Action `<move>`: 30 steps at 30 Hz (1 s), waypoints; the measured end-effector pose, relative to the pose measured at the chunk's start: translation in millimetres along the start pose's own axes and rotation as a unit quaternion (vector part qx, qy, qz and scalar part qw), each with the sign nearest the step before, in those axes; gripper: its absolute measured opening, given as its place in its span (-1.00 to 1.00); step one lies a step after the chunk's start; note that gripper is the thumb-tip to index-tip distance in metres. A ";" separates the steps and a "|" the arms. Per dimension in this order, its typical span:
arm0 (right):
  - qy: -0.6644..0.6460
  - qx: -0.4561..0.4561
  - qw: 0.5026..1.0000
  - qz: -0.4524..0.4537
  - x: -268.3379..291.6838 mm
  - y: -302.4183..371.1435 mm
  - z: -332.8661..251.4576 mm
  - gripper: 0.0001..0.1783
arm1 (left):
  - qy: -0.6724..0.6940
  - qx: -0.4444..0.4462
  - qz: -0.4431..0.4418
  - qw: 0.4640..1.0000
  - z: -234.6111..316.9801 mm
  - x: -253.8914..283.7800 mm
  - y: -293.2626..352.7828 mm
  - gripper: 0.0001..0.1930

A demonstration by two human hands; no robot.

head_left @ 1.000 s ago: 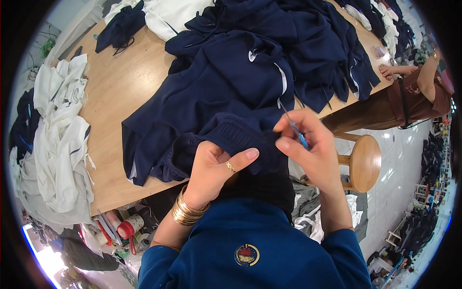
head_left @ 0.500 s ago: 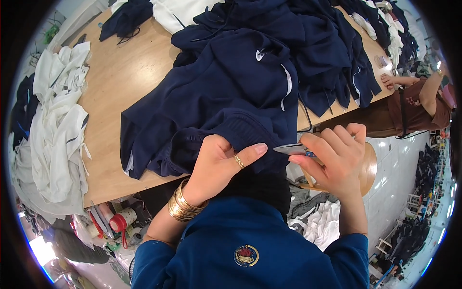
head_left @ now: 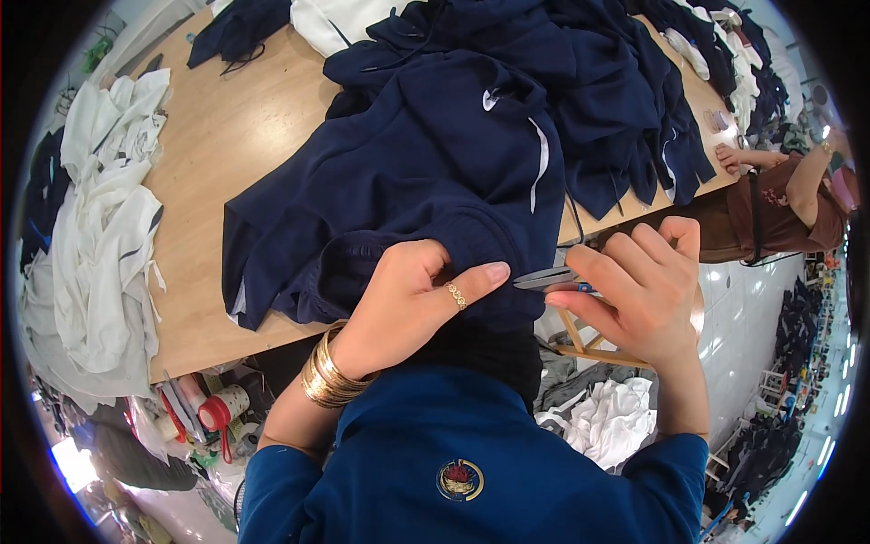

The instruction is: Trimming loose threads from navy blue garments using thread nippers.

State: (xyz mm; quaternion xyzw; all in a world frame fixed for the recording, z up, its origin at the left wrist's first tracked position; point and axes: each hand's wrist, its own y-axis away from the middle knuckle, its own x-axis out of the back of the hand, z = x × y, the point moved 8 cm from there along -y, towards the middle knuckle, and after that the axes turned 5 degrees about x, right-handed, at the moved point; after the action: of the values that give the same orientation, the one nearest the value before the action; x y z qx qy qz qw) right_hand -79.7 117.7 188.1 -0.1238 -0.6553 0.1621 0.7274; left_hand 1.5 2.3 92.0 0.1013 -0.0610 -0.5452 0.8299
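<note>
A navy blue garment (head_left: 408,163) with white trim lies over the front edge of the table before me. My left hand (head_left: 417,290) pinches the gathered waistband (head_left: 471,240), its thumb on top and its fingers hidden beneath the cloth. Just to the right, my right hand (head_left: 634,281) holds small thread snips (head_left: 544,279) between thumb and fingers. Their pointed blades face left and end beside the waistband, near my left thumb tip. Whether the blades touch the cloth I cannot tell.
More navy garments (head_left: 580,100) are heaped behind. White cloth (head_left: 100,236) hangs over the left end of the wooden table (head_left: 236,118). A person in brown (head_left: 779,208) is at the right. Below lie a round stool (head_left: 598,349), white cloth (head_left: 612,422) and a red-lidded bottle (head_left: 222,408).
The snips' blades look slightly further apart than before. Both hands keep their holds, with the right hand shifted slightly right. The view has tilted a little.
</note>
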 end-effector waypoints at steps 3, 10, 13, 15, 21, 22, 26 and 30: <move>-0.014 0.012 1.000 -0.005 0.7 -1.7 -0.2 -0.63 | -0.056 0.028 -0.011 0.998 -1.8 -0.2 -1.9 -0.60; -0.054 0.025 0.998 -0.016 -3.7 -3.8 1.6 -0.70 | -0.091 -0.024 -0.005 0.996 0.5 1.2 -5.2 -0.52; -0.076 0.023 0.997 -0.027 -6.9 -3.1 4.0 -0.71 | -0.130 -0.024 -0.007 0.991 6.0 2.1 -5.0 -0.47; -0.082 0.025 0.996 -0.034 -8.3 -2.9 5.0 -0.70 | -0.148 -0.024 -0.005 0.989 6.8 2.1 -5.2 -0.44; -0.102 0.025 0.994 -0.042 -11.9 -3.1 5.1 -0.69 | -0.142 -0.036 -0.017 0.989 9.2 0.0 -5.9 -0.44; -0.104 0.025 0.993 -0.040 -12.1 -3.2 4.9 -0.69 | -0.149 -0.042 -0.018 0.988 9.5 -0.4 -5.9 -0.45; -0.105 0.028 0.993 -0.041 -13.1 -4.3 4.8 -0.69 | -0.164 -0.060 -0.023 0.984 14.0 -2.8 -6.1 -0.47; -0.114 0.032 0.992 -0.048 -14.9 -5.3 5.0 -0.69 | -0.164 -0.062 -0.027 0.984 14.6 -4.1 -6.9 -0.49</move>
State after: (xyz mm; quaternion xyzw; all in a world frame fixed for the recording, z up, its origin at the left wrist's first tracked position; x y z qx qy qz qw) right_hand -85.6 106.8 177.1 -0.0498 -0.7338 0.1609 0.6581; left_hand -9.4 1.9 104.6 -0.0398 -0.1597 -0.5795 0.7981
